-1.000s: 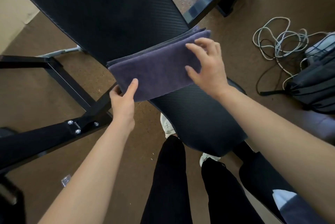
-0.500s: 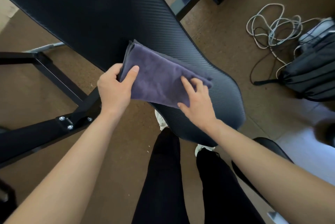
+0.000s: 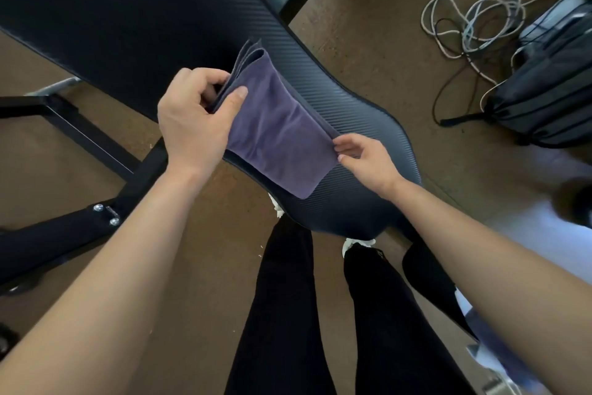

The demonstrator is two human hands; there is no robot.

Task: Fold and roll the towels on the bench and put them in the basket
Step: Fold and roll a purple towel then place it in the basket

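A purple towel (image 3: 278, 132), folded into a long narrow strip of several layers, lies at a slant on the black padded bench (image 3: 134, 20). My left hand (image 3: 195, 122) pinches the strip's left long edge near its far end, thumb on top and fingers under the layers. My right hand (image 3: 365, 161) is at the strip's right edge near the bench's end, fingertips touching the fabric's corner, with no clear grip on it. No basket is in view.
The bench's black steel frame (image 3: 73, 231) runs along the floor at left. A tangle of cables (image 3: 474, 20) and a dark bag (image 3: 551, 97) lie on the brown floor at right. My legs in black trousers (image 3: 282, 314) stand below the bench's end.
The towel has been folded narrower and turned, from a wide rectangle to a slanted strip. My right hand has slid off the top to the right edge; my left hand keeps its pinch.
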